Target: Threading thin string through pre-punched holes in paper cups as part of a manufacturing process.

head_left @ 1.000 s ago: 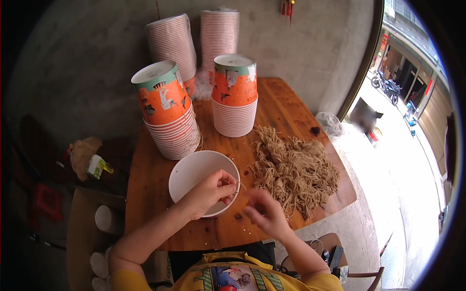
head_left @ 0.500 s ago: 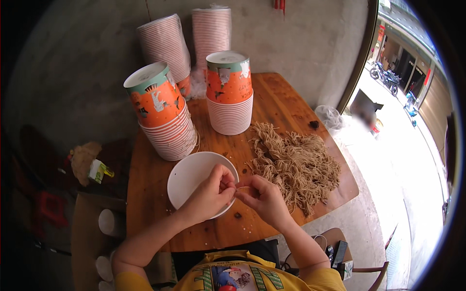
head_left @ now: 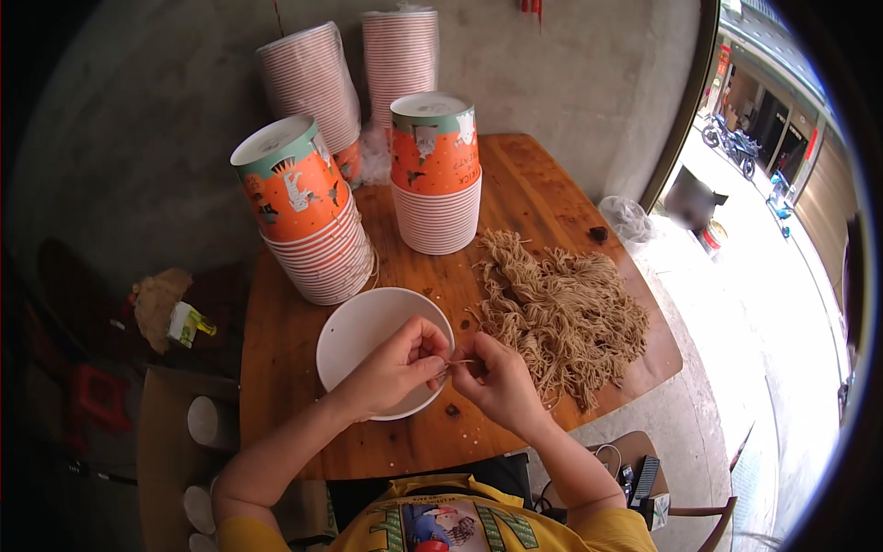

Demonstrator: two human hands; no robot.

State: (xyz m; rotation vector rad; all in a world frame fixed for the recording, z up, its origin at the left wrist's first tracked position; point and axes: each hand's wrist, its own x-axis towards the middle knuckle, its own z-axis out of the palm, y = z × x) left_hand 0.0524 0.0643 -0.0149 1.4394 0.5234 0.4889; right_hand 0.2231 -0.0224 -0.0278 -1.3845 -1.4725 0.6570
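A white paper bucket (head_left: 361, 324) stands with its open mouth up at the table's near edge. Over the right part of its rim, my left hand (head_left: 397, 368) is closed, thumb and fingertips pinched together. Close beside it my right hand (head_left: 498, 382) pinches too. Between the two sets of fingertips runs a short piece of thin tan cord (head_left: 457, 362); its ends are hidden in the fingers. Just beyond my right hand lies a tangled heap of tan cords (head_left: 561, 317).
Upside-down stacks of orange and green buckets stand behind: a left stack (head_left: 299, 207) with cords hanging at its side and a right stack (head_left: 434, 175). Taller wrapped stacks (head_left: 400, 69) lean by the wall. The wooden table (head_left: 524, 184) has a carton (head_left: 175, 432) at its left.
Both hands stay pinched at the bucket's rim. My right hand's fingers have curled in more, and the hand has shifted slightly. The bucket and the cord heap remain in place.
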